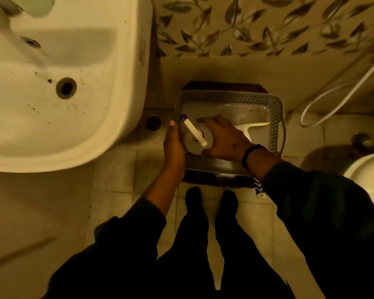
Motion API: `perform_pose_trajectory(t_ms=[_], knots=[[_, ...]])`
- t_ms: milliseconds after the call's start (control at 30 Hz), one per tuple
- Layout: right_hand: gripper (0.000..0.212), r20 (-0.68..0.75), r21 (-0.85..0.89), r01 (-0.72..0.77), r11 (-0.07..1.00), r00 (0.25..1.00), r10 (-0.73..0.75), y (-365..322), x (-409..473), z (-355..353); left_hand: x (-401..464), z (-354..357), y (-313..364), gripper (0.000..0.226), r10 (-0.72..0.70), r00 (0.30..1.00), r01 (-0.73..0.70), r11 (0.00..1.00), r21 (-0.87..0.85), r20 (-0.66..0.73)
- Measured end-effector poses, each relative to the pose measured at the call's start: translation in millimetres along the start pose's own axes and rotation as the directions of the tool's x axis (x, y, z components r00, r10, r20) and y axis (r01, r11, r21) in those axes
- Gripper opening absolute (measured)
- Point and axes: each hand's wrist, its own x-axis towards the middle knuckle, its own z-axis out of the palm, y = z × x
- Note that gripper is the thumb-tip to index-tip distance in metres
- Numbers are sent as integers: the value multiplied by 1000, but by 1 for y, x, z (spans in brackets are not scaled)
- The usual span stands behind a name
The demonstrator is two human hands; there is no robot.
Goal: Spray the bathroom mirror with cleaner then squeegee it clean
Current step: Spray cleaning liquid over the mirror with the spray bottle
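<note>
I look straight down at a grey perforated basket (pixel 276 117) standing on a dark stool on the bathroom floor. A spray bottle (pixel 195 137) with a white trigger head and blue nozzle stands in its left part, seen from above. My left hand (pixel 174 147) wraps around the bottle's left side. My right hand (pixel 225 139) curls around its right side. A white squeegee (pixel 249 128) lies in the basket to the right of my right hand. The mirror is out of view.
A white washbasin (pixel 52 93) fills the upper left, its rim close to my left hand. A white hose (pixel 333 98) loops on the floor at the right. A white toilet rim (pixel 367 175) shows at the right edge. My feet (pixel 212 201) stand on floor tiles below the stool.
</note>
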Motion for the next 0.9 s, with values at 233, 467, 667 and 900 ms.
perform_pose_trajectory(t_ms=[233,467,667,900], knots=[[85,-240,145,141,979,965,-103,24,26,48,42,9,-28,54,-31,999,30,999,-44,-27],[44,-370,145,237,960,913,-170,24,45,73,73,9,-50,38,-118,991,117,993,-29,-60],[20,-477,328,216,920,878,-37,8,39,57,62,15,-37,57,-44,995,46,999,27,-84],[16,-555,396,311,864,831,-45,-46,3,0,-6,29,6,47,20,999,-20,1000,1,-28]])
